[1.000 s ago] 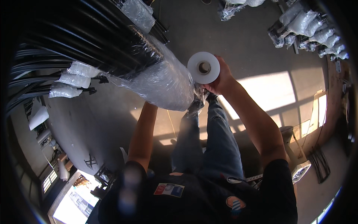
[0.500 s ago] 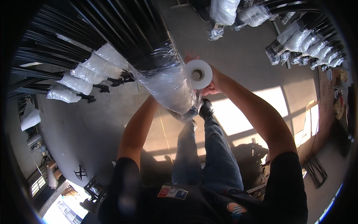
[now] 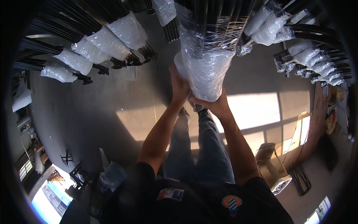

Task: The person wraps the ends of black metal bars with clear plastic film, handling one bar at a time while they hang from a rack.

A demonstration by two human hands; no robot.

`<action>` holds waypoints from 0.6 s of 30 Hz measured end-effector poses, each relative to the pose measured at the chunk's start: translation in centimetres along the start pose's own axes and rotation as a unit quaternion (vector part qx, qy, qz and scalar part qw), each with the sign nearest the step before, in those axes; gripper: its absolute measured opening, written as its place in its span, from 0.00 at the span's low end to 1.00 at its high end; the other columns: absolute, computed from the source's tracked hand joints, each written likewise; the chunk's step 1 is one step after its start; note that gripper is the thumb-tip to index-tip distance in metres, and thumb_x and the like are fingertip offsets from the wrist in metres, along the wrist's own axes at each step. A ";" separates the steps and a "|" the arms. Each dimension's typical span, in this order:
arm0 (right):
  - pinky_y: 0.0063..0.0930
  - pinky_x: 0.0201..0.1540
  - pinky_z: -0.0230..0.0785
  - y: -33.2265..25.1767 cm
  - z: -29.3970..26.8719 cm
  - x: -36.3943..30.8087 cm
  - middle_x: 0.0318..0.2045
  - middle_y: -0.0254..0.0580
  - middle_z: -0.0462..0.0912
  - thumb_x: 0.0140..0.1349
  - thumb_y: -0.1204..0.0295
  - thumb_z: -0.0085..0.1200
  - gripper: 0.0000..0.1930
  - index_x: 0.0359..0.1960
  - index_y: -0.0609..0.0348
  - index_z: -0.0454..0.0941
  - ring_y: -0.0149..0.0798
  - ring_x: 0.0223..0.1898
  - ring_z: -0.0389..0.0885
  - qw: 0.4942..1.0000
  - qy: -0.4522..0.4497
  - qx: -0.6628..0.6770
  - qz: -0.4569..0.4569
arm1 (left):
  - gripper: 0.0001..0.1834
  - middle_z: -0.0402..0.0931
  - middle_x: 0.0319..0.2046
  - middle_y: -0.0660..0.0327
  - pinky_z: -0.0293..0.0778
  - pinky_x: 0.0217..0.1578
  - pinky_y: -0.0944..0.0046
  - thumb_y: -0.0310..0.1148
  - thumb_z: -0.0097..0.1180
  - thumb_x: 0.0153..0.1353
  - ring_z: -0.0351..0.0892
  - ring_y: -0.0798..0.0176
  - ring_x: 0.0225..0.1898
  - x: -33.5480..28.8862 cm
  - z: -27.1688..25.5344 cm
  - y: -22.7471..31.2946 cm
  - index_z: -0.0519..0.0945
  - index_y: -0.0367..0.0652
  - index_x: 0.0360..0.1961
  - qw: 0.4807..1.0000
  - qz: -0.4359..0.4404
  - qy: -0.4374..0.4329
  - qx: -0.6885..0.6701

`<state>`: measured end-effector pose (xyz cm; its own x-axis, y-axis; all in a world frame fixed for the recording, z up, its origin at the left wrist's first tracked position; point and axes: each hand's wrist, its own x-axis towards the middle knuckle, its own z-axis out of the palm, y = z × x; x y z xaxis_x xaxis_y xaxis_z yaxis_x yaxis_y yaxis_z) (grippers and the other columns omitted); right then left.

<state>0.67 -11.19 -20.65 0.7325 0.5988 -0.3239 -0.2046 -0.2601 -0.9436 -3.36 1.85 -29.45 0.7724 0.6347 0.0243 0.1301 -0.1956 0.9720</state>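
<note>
A bundle of black metal bars (image 3: 209, 15) hangs down at top centre, its lower end wrapped in clear stretch film (image 3: 209, 71). My left hand (image 3: 179, 85) grips a white roll of stretch film (image 3: 180, 64) close against the bundle's left side. The bundle covers the roll's right part. My right hand (image 3: 219, 106) is at the bundle's lower right end. Some of its fingers reach left beneath the wrapped end, towards my left wrist; the others are hidden behind the film, so their grip does not show.
Film-wrapped bundles of black bars (image 3: 108, 41) stand in a row at the upper left, with more wrapped bundles (image 3: 313, 59) at the upper right. A cardboard piece (image 3: 298, 130) leans at the right. A black metal frame (image 3: 300, 181) lies at lower right.
The film roll has passed from the bundle's right side to its left, and my left hand now holds it. The bundle appears further right in view. My right hand has come under its end.
</note>
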 end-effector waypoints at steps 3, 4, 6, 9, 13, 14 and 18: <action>0.32 0.47 0.65 -0.9 -0.1 0.2 0.42 0.49 0.72 0.29 0.71 0.72 0.44 0.51 0.62 0.58 0.46 0.45 0.73 0.999 -0.008 -0.003 -0.035 | 0.38 0.69 0.41 0.45 0.68 0.43 0.56 0.37 0.68 0.34 0.72 0.49 0.44 0.6 -2.7 2.1 0.61 0.34 0.45 0.998 -0.019 -0.032 0.056; 0.32 0.47 0.65 -1.1 -0.1 0.2 0.42 0.49 0.73 0.29 0.71 0.72 0.44 0.51 0.62 0.58 0.45 0.45 0.74 0.999 -0.012 0.005 -0.044 | 0.39 0.70 0.40 0.45 0.69 0.42 0.56 0.37 0.69 0.33 0.73 0.49 0.43 0.4 -3.8 2.9 0.61 0.34 0.45 0.996 -0.033 -0.018 0.082; 0.32 0.48 0.65 -1.5 0.0 0.4 0.44 0.49 0.73 0.28 0.70 0.72 0.47 0.53 0.61 0.56 0.44 0.47 0.72 1.000 -0.022 -0.010 -0.014 | 0.41 0.72 0.39 0.46 0.70 0.40 0.56 0.36 0.70 0.30 0.74 0.49 0.41 -0.6 -5.7 4.3 0.60 0.34 0.45 0.989 -0.063 0.001 0.134; 0.31 0.50 0.64 -1.4 0.5 1.0 0.47 0.47 0.71 0.27 0.70 0.73 0.50 0.56 0.60 0.54 0.41 0.50 0.70 0.999 -0.034 -0.022 0.004 | 0.42 0.68 0.42 0.48 0.69 0.43 0.59 0.32 0.71 0.29 0.71 0.52 0.45 -2.9 -6.8 4.6 0.59 0.37 0.47 0.991 -0.068 0.043 0.111; 0.30 0.52 0.62 -0.2 1.3 1.5 0.50 0.43 0.68 0.30 0.71 0.72 0.49 0.57 0.59 0.55 0.37 0.50 0.68 0.997 -0.067 0.040 -0.001 | 0.43 0.64 0.44 0.52 0.68 0.43 0.60 0.28 0.70 0.31 0.68 0.56 0.47 -7.6 -7.8 6.6 0.57 0.38 0.49 0.988 -0.106 0.109 0.036; 0.29 0.53 0.61 0.5 1.8 1.6 0.50 0.43 0.68 0.31 0.71 0.71 0.47 0.57 0.59 0.55 0.36 0.50 0.67 0.995 -0.076 0.061 0.008 | 0.43 0.64 0.44 0.52 0.68 0.43 0.60 0.27 0.70 0.31 0.67 0.56 0.47 -8.5 -8.1 7.0 0.57 0.38 0.49 0.986 -0.096 0.131 0.040; 0.29 0.54 0.59 5.7 1.2 1.9 0.50 0.42 0.68 0.40 0.72 0.66 0.38 0.55 0.61 0.59 0.35 0.51 0.65 0.983 -0.145 0.115 0.015 | 0.44 0.64 0.44 0.52 0.68 0.44 0.60 0.28 0.70 0.32 0.68 0.56 0.47 -10.1 -8.7 9.5 0.56 0.37 0.51 0.982 -0.064 0.143 0.106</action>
<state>0.08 -10.61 -26.77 0.5143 0.7933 -0.3260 -0.3893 -0.1227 -0.9129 -15.39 0.07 -18.45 0.5397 0.8418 -0.0007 0.3649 -0.2332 0.9014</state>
